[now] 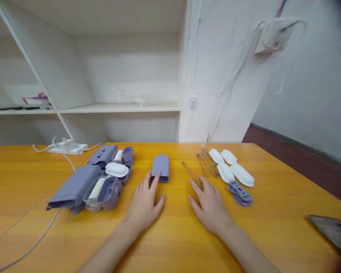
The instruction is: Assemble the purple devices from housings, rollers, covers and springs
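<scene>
A purple-grey plastic sleeve (160, 167) lies flat in the middle of the table, its open end toward me. The fingertips of my left hand (144, 201) are at its near edge, fingers apart. My right hand (211, 206) is spread beside the near end of a thin coil spring (191, 173); whether it touches the spring I cannot tell. More springs (207, 163) lie just beyond that hand. To their right are several white oval caps (243, 174) and a small pile of purple-grey flat oval plates (240, 193).
At left sit purple-grey housings (74, 185) and cups (111, 193) with white parts. Behind them is a power strip (69, 148), with cables running across the table (170, 242). A dark phone-like slab (332, 231) lies at the right edge. White shelves (125, 108) stand behind.
</scene>
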A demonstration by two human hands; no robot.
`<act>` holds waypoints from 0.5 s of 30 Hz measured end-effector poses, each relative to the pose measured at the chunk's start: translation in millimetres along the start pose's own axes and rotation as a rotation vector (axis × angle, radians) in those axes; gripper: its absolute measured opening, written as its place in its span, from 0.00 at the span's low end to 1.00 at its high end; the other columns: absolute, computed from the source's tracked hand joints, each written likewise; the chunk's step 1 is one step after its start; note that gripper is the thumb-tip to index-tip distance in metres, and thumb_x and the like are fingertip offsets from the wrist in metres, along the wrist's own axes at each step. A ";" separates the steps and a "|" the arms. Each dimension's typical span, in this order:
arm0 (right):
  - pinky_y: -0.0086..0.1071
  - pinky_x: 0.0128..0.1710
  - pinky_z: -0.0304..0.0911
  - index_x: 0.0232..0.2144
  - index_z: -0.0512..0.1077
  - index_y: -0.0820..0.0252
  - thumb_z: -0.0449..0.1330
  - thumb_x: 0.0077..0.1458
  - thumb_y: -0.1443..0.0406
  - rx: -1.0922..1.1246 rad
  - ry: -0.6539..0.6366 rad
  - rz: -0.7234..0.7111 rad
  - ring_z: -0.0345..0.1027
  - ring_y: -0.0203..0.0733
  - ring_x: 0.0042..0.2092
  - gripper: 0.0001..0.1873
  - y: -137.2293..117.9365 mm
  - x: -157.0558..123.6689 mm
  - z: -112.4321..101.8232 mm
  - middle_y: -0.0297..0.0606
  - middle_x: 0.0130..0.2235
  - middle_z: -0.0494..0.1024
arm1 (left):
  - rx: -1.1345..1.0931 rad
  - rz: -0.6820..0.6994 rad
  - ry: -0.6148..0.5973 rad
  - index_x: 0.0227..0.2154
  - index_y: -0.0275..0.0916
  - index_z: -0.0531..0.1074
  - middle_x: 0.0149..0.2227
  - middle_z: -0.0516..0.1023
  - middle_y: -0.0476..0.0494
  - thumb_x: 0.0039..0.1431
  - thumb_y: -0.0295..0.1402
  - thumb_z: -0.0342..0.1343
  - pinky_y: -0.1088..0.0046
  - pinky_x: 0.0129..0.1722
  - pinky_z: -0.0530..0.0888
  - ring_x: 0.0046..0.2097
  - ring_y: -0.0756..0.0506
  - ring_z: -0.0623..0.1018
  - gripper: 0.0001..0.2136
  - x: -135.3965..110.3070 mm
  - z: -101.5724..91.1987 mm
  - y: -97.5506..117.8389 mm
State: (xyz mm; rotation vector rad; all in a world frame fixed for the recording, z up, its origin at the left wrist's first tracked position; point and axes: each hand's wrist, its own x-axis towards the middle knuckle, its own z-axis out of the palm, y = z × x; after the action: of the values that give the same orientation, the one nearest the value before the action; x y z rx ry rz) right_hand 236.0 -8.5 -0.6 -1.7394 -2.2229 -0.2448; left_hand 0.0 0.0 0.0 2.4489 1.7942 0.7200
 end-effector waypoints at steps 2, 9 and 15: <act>0.49 0.55 0.50 0.58 0.59 0.60 0.46 0.59 0.57 -0.001 0.006 0.006 0.55 0.55 0.57 0.27 0.5 -1.1 1.0 0.54 0.58 0.57 | -0.013 0.000 0.014 0.62 0.43 0.45 0.63 0.48 0.36 0.59 0.40 0.46 0.54 0.57 0.60 0.62 0.36 0.57 0.29 -0.6 -0.4 1.8; 0.49 0.55 0.51 0.60 0.56 0.64 0.47 0.58 0.57 0.009 0.025 0.018 0.55 0.56 0.57 0.30 1.6 -1.8 3.6 0.56 0.59 0.54 | -0.057 0.004 0.057 0.61 0.41 0.49 0.61 0.52 0.34 0.58 0.39 0.48 0.55 0.56 0.61 0.61 0.36 0.58 0.29 -1.1 -2.8 4.5; 0.49 0.55 0.51 0.62 0.52 0.61 0.48 0.58 0.58 0.043 0.042 0.016 0.55 0.55 0.57 0.30 1.5 -0.6 2.5 0.55 0.61 0.52 | -0.052 0.010 0.059 0.60 0.41 0.50 0.60 0.52 0.33 0.58 0.38 0.48 0.55 0.56 0.62 0.60 0.36 0.59 0.28 -1.3 -3.3 4.7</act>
State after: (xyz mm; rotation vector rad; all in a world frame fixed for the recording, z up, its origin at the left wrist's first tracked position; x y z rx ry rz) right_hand 237.2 -7.8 -3.2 -1.7132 -2.1687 -0.2266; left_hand 2.6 -3.6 3.8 2.4300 1.7609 0.8377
